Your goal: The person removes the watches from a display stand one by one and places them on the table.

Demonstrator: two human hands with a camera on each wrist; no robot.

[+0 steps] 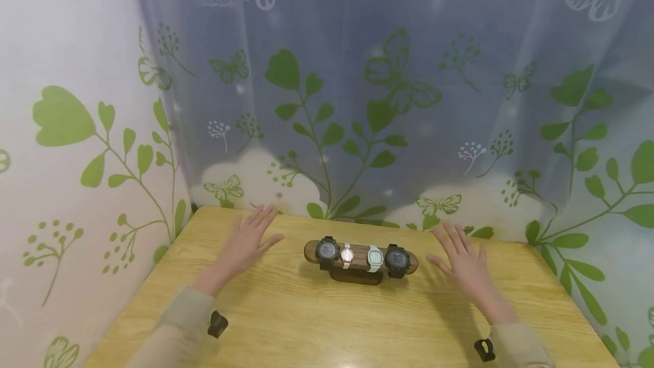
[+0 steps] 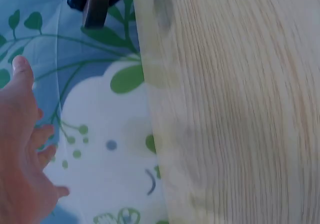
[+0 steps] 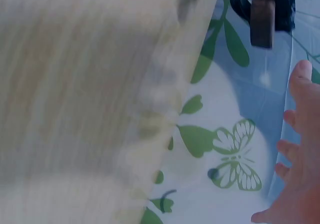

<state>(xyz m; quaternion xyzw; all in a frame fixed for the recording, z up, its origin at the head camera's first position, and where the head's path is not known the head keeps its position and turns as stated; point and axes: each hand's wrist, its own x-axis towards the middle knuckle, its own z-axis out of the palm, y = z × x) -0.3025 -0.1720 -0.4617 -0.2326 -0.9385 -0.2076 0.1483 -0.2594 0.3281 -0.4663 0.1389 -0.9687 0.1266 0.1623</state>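
Note:
A dark wooden watch stand [image 1: 360, 255] with a rounded bar on a short base stands on the table between my hands. Strapped along its bar are a black watch [image 1: 327, 250] at the left end, a small watch with a pale strap [image 1: 347, 255], a mint-green watch [image 1: 375, 257] and a second black watch [image 1: 397, 259] at the right end. My left hand [image 1: 246, 245] is held to the left of the stand, fingers extended and holding nothing. To the right, my right hand [image 1: 464, 263] is likewise spread and apart from the stand. Both wrist views show a bar end near the top.
The light wood table [image 1: 286, 322] reaches back to a curtain [image 1: 327, 101] printed with leaves and butterflies. More of this printed cloth [image 1: 76, 197] hangs along the left side and the right. A small black device sits at each wrist.

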